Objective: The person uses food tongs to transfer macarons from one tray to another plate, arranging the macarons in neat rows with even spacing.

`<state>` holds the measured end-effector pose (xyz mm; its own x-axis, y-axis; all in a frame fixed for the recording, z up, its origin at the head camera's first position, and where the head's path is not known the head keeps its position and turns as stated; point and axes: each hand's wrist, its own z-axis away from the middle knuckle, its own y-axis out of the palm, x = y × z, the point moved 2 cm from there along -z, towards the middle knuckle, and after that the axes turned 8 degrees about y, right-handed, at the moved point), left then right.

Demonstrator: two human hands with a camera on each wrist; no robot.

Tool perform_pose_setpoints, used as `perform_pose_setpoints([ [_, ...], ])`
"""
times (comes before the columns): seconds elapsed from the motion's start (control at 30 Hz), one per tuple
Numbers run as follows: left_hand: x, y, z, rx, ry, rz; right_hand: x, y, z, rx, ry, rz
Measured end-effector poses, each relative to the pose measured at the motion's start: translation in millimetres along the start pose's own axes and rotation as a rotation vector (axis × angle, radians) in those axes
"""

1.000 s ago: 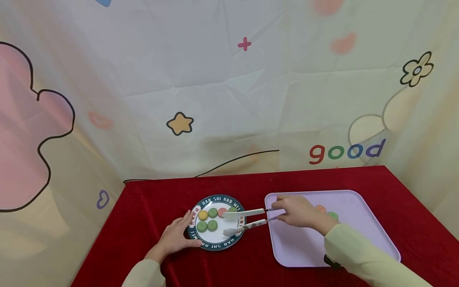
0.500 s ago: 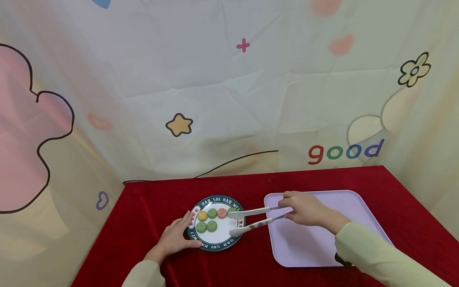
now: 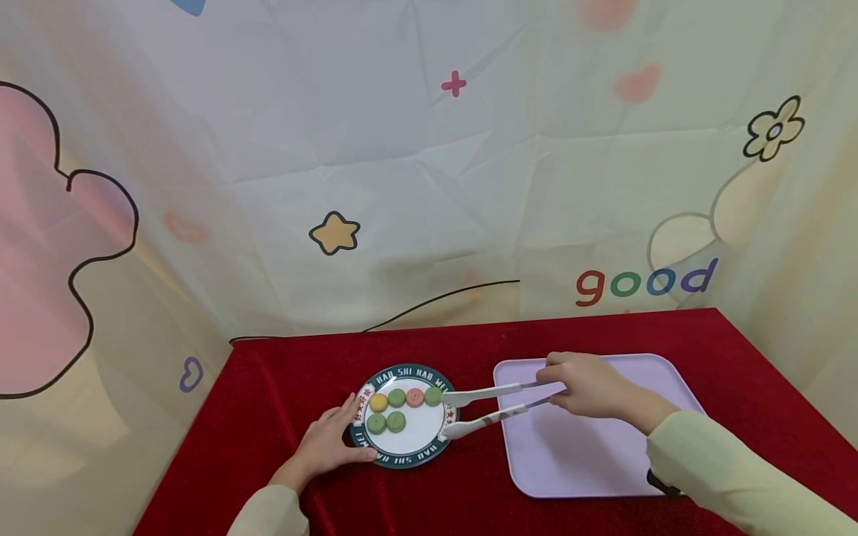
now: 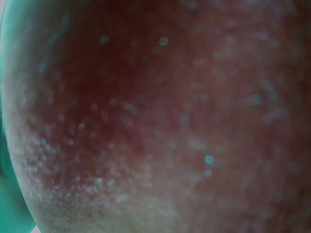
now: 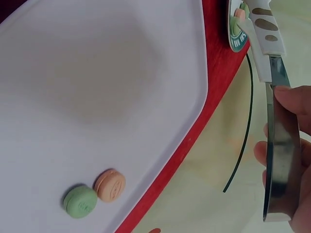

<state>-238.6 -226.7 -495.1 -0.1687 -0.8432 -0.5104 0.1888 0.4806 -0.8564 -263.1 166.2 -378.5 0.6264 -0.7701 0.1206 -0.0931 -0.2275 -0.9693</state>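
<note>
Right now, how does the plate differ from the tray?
The plate is round; the tray is rectangular. The plate is white with a lettered teal rim; the tray is plain lilac. Six macarons lie on the plate, two visible on the tray. Both rest on red cloth.

We are wearing matching sleeves of pale yellow-green fabric. The left sleeve (image 3: 269, 514) is ending at the wrist, leaving the left hand (image 3: 330, 439) bare; the right sleeve (image 3: 737, 469) is doing likewise for the right hand (image 3: 590, 385). Beneath it, by the tray's (image 3: 570, 465) near edge, a black item (image 3: 662, 485) is showing, partly hidden.
</note>
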Motion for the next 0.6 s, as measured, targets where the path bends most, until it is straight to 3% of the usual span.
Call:
perform_pose_setpoints([
  [0.6, 0.9, 0.5, -0.5, -0.009, 0.005, -0.005, -13.8, -11.2, 15.6, -0.008, 0.040, 0.032],
])
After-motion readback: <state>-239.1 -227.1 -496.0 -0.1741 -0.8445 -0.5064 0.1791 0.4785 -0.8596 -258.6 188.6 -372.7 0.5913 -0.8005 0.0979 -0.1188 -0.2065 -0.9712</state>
